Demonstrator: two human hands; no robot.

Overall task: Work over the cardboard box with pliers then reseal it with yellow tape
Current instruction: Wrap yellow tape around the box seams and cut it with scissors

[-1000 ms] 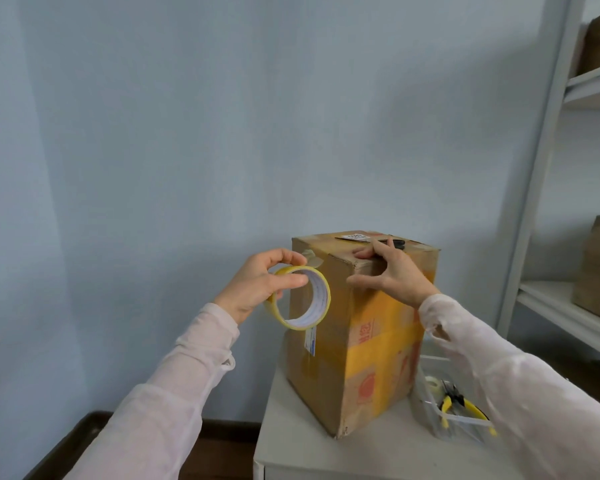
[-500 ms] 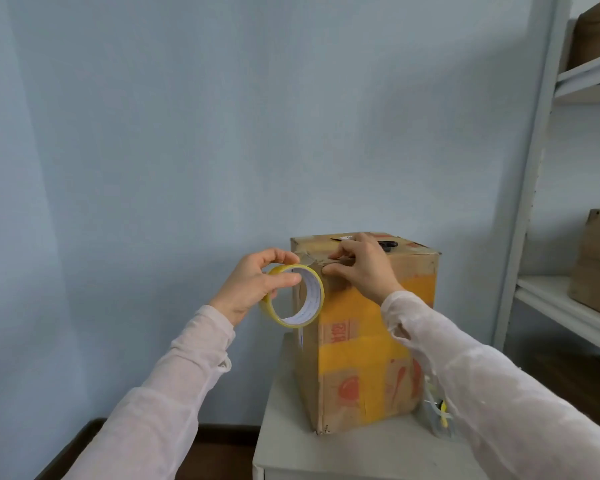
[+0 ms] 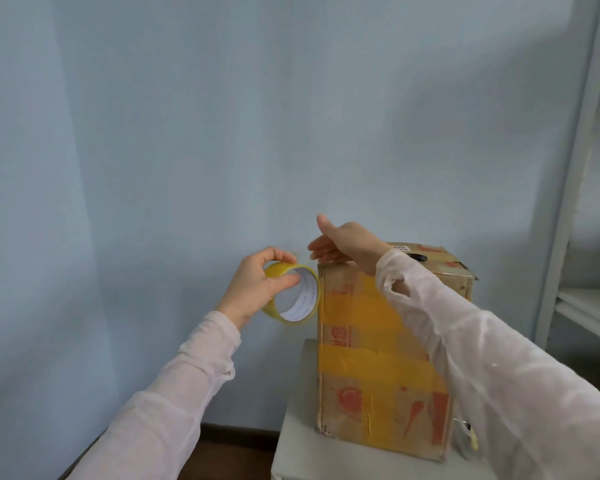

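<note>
Nearest, white table (image 3: 293,441) bearing the cardboard box (image 3: 378,362), upright, already banded with yellow strips. Just left of its upper corner, left hand (image 3: 253,289) closed around the tape roll (image 3: 297,294), kept by the edge probably to feed a strip across. On the box top, right hand (image 3: 347,242) open, fingers flat, likely pressing tape down. Pliers not clearly visible
</note>
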